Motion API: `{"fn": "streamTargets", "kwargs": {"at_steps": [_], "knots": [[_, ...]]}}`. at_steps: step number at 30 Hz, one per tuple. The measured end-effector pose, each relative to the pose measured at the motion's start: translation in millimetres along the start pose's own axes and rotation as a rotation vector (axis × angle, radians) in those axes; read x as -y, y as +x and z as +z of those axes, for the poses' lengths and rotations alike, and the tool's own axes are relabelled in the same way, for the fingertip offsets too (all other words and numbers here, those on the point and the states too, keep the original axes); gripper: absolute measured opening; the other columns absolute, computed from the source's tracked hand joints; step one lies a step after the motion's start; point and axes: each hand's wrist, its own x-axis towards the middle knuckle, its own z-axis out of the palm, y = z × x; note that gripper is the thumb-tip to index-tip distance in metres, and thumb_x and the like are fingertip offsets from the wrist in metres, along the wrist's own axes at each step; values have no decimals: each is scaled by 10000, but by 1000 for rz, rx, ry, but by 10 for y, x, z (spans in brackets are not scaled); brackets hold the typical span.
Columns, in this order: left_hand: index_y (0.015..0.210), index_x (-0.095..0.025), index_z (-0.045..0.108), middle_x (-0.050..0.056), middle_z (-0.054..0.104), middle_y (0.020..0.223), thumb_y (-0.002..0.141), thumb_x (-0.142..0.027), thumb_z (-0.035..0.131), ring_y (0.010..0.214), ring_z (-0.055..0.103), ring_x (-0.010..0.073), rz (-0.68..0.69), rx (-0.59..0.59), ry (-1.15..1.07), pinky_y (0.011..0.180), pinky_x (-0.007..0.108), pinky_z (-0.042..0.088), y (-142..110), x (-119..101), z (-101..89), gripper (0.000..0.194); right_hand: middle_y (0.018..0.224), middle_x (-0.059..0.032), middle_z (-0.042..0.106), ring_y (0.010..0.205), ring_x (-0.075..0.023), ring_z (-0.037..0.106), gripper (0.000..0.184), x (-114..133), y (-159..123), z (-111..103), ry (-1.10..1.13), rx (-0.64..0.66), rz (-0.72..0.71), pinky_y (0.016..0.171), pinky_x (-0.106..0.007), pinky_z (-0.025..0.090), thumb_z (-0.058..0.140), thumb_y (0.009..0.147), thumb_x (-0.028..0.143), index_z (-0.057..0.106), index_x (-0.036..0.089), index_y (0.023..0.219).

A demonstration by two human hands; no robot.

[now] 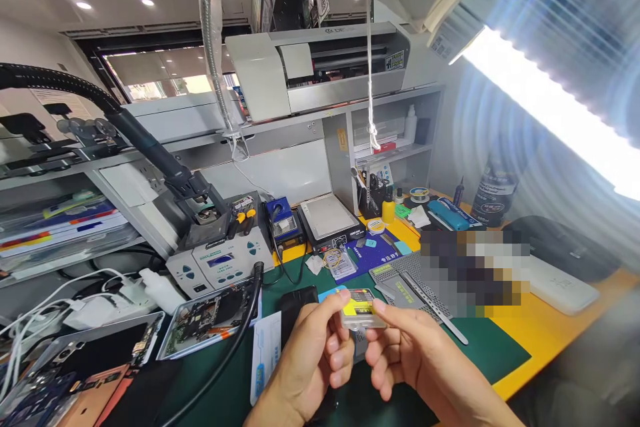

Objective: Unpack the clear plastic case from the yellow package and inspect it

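Both my hands hold a small clear plastic case (361,310) with a yellow and black label, lifted above the green work mat (493,347). My left hand (313,360) pinches its left edge between thumb and fingers. My right hand (410,353) grips its right edge with the index finger on top and the other fingers curled under. A dark phone (296,310) lies on the mat just behind my left hand. Metal tweezers (433,317) lie to the right of the case.
A soldering station (220,263) with a black hose stands at the left. An opened phone with its board showing (210,319) lies beside it. A heating plate (327,219), tool holder (370,197) and bottles sit behind. A shelf carries a grey machine (320,67). A bright lamp (550,107) hangs at the right.
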Motion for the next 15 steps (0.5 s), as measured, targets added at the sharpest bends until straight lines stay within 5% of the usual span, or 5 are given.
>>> {"fn": "streamTargets", "kwargs": {"at_steps": [5,8,11,15], "knots": [[527,-159,521,-91,303,417,768,-486,749,331,247,29,-60,-28,-87,265,127,233,3,35,3,466,612,-30,648,463,-122,598,405,-41,50,9,-1,-45,4,456,-227,499,669,902,503,665,126,755],[536,-152,522,-84,308,423,917,-424,592,319,223,26,-130,-41,-153,259,124,224,4,12,19,473,605,-38,647,466,-137,596,488,-65,68,12,-110,-62,-35,459,-244,478,637,894,602,637,139,741],[525,-157,497,-83,302,423,999,-396,441,306,219,23,-207,-43,-234,253,123,213,-8,-33,40,533,628,-50,656,532,-164,606,562,-111,70,8,-329,-108,-181,528,-278,476,630,863,691,618,152,704],[543,-148,503,-88,304,441,1007,-393,447,310,266,15,-269,-38,-320,252,113,204,-35,-58,48,528,664,0,594,647,-156,546,515,-207,75,-24,-606,-222,-407,644,-282,425,547,949,643,587,193,702]]}}
